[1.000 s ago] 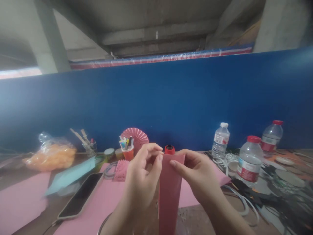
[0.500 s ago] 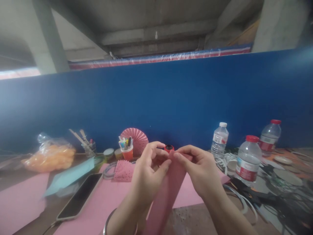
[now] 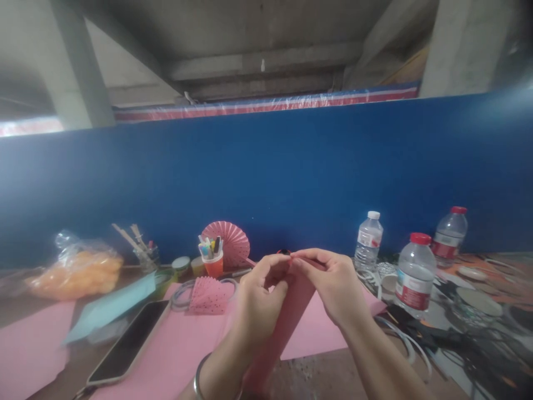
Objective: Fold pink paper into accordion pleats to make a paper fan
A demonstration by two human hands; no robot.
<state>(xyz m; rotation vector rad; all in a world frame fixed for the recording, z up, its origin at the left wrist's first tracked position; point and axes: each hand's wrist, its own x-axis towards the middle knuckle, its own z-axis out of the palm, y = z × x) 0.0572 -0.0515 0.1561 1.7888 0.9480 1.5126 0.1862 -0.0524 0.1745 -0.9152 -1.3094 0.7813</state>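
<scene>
Between my two hands a strip of pink paper (image 3: 287, 316) slants down towards me. My left hand (image 3: 263, 297) has its fingers curled in at the strip's far end, the fingertips on its edge. With thumb and index finger, my right hand (image 3: 328, 280) pinches the same end from the other side. Larger pink sheets (image 3: 195, 339) lie flat under my arms. Left of my hands, a pleated pink paper piece with small holes (image 3: 210, 295) rests by some grey cable. Behind it stands a round pink paper fan (image 3: 227, 243).
An orange and white cup of pens (image 3: 213, 264) stands before the fan. A phone (image 3: 129, 341), a light-blue sheet (image 3: 112, 305) and a bag of orange material (image 3: 79, 272) lie left. On the right are bottles (image 3: 415, 278) and tangled cables (image 3: 470, 344). A blue partition (image 3: 266, 172) closes the back.
My left fingers have drawn in closer to the strip's far end and my right hand. The view has shifted slightly, and a red object beyond my fingertips is now mostly covered.
</scene>
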